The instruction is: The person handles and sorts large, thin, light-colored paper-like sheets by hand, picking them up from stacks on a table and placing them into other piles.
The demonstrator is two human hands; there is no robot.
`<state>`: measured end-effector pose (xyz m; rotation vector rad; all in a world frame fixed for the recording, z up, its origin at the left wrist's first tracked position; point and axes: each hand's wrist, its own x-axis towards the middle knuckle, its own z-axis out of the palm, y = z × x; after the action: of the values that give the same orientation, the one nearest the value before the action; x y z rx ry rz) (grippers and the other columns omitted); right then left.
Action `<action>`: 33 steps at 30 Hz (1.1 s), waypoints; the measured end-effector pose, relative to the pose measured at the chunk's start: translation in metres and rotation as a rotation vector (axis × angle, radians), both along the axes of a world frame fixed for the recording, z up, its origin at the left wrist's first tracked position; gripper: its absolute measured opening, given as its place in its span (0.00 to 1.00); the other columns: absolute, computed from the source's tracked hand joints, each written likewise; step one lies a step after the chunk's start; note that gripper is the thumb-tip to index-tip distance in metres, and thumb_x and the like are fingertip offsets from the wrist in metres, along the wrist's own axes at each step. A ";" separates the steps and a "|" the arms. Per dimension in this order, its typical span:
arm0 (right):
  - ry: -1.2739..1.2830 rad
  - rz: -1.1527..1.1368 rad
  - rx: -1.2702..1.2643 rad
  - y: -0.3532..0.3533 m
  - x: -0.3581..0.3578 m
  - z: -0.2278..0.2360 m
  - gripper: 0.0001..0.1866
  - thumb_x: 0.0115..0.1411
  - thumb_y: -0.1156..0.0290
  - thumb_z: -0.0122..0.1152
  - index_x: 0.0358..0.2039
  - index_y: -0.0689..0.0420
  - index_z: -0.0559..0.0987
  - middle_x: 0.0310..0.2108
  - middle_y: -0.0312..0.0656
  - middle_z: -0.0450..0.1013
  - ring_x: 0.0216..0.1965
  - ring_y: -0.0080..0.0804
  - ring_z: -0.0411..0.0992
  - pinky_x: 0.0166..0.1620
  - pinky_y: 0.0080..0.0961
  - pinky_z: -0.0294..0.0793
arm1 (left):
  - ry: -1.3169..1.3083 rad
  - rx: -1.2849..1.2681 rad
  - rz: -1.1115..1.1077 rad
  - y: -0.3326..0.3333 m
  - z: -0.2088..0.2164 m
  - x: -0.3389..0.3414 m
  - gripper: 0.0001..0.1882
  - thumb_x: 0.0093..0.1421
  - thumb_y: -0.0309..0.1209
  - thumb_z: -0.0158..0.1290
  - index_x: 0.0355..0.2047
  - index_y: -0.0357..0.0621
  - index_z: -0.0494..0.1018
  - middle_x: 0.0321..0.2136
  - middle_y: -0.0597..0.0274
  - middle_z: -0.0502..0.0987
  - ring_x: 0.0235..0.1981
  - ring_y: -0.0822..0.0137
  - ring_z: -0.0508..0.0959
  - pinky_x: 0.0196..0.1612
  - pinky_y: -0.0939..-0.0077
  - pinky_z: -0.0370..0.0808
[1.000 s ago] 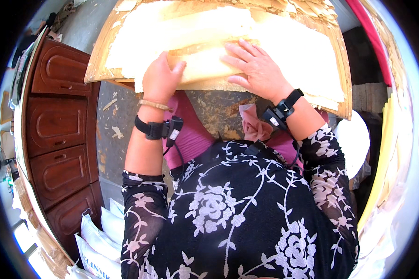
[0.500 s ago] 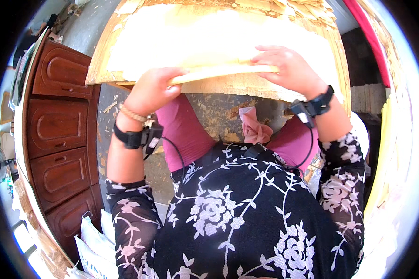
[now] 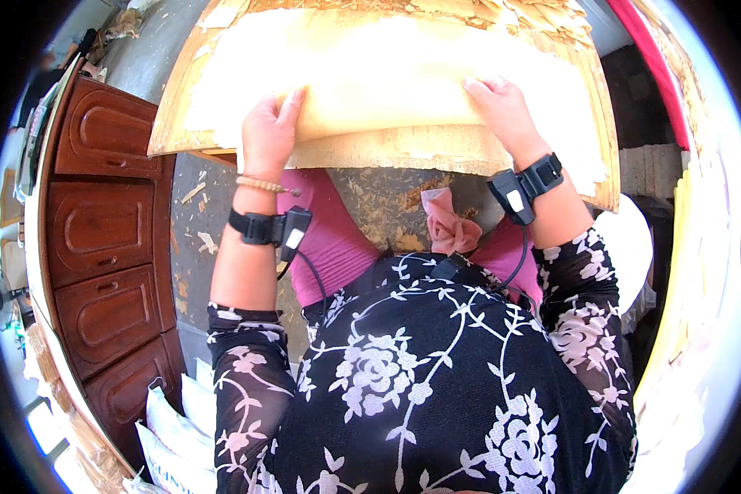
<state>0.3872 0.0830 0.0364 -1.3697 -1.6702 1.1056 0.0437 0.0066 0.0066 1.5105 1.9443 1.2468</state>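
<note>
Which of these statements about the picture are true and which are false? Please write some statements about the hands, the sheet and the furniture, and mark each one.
1. Both hands grip the thin pale sheet at its near edge. True: the left hand and the right hand each hold it.
2. The sheet lies on a glass table. False: it lies on a worn wooden board with flaking edges.
3. A brown wooden cabinet with drawers stands on the person's left. True.
4. The right wrist is bare. False: it carries a black wrist strap.
5. The left wrist wears a beaded bracelet. True.
</note>
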 end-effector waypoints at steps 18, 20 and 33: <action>-0.818 -0.255 0.175 -0.019 -0.036 0.037 0.19 0.60 0.56 0.55 0.34 0.61 0.80 0.32 0.56 0.78 0.36 0.53 0.78 0.41 0.44 0.77 | 0.890 0.099 -0.412 0.002 0.025 0.094 0.45 0.58 0.68 0.45 0.67 0.53 0.61 0.69 0.55 0.57 0.71 0.52 0.52 0.71 0.55 0.48; -0.862 -0.240 0.084 -0.027 -0.038 0.040 0.20 0.60 0.54 0.56 0.37 0.59 0.80 0.36 0.55 0.79 0.39 0.51 0.78 0.42 0.42 0.77 | 0.891 0.086 -0.417 0.000 0.026 0.095 0.45 0.57 0.68 0.45 0.67 0.54 0.61 0.69 0.55 0.57 0.71 0.52 0.53 0.70 0.53 0.48; -0.875 0.211 0.693 -0.032 -0.072 -0.007 0.31 0.66 0.49 0.50 0.64 0.52 0.66 0.68 0.44 0.57 0.70 0.45 0.51 0.70 0.45 0.47 | 0.913 0.006 -0.496 0.004 0.028 0.043 0.45 0.56 0.62 0.54 0.66 0.49 0.60 0.68 0.54 0.58 0.70 0.51 0.55 0.68 0.51 0.53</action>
<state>0.3149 0.0506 0.0298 -1.2675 -2.5198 -0.1033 0.0866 0.0109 0.0344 2.6465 1.7800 0.3450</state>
